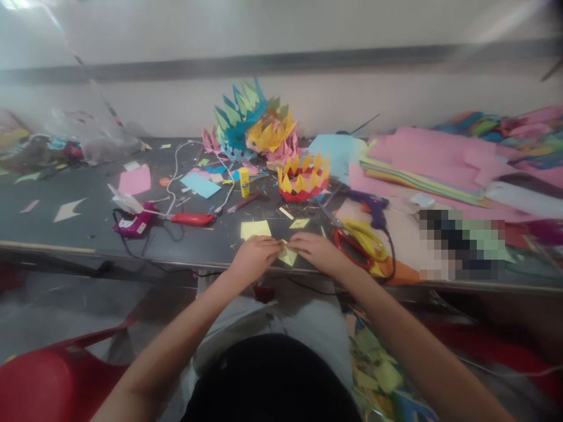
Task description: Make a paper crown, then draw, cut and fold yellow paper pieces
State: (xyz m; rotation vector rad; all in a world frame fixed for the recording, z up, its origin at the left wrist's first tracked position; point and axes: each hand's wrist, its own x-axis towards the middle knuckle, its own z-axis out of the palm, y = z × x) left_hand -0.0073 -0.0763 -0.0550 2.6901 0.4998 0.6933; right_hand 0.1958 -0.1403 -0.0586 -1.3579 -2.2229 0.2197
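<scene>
Near the table's front edge, a small pale yellow paper piece (288,256) with folded edges lies between my hands. The fingers of my left hand (259,253) are pressed together on its left corner. My right hand (311,248) pinches its upper right side. Just behind my left hand lies a flat yellow paper sheet (255,229), and a small yellow folded diamond (299,224) sits behind my right hand. Farther back stands a red and yellow paper crown (303,180), with a yellow glue stick (244,182) upright to its left.
Red and yellow scissors (361,241) and a blue glue gun (373,206) lie right of my hands. Left are a red-handled tool (192,218) and a magenta box (136,223) with cables. Stacked coloured paper (431,158) covers the right; blue-green crowns (241,120) stand at the back.
</scene>
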